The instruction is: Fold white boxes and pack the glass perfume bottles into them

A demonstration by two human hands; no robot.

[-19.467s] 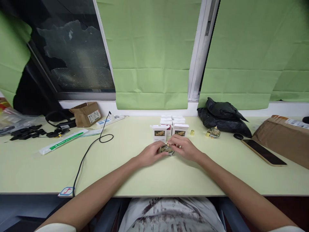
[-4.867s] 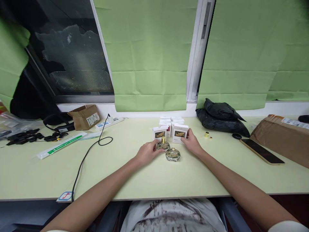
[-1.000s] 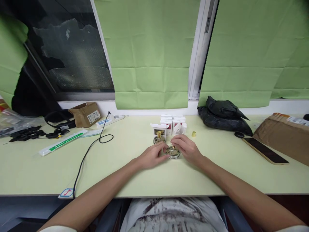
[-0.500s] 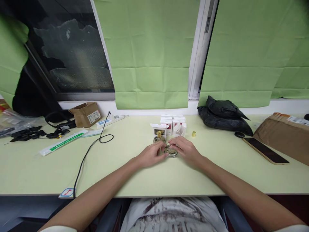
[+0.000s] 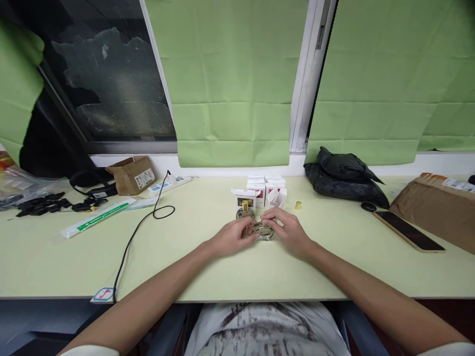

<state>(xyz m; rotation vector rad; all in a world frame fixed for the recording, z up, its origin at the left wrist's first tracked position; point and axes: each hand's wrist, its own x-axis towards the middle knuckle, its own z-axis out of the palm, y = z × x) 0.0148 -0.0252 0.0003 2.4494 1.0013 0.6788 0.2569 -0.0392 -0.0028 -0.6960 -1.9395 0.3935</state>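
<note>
A round, clear glass perfume bottle (image 5: pixel 263 231) stands on the table between my hands. My left hand (image 5: pixel 233 238) grips its left side, thumb in front and fingers behind. With thumb and forefinger, my right hand (image 5: pixel 289 232) pinches at the bottle's top, partly hiding the neck. Just behind stands another round perfume bottle (image 5: pixel 240 214) with a gold cap, in front of a white box (image 5: pixel 246 200) with its flap raised. A loose gold cap (image 5: pixel 298 205) sits on the table to the right.
Several small white boxes (image 5: pixel 256 184) and an opened white carton (image 5: pixel 276 198) stand behind. Rightward are a black plastic bag (image 5: pixel 343 180), a phone (image 5: pixel 408 231) and a cardboard box (image 5: pixel 438 210). A black cable (image 5: pixel 135 235) crosses the table's left side, near another cardboard box (image 5: pixel 129 177).
My right fingers have drawn together into a pinch at the bottle's top and shifted slightly to the right. My left hand and the bottle stay almost in place.
</note>
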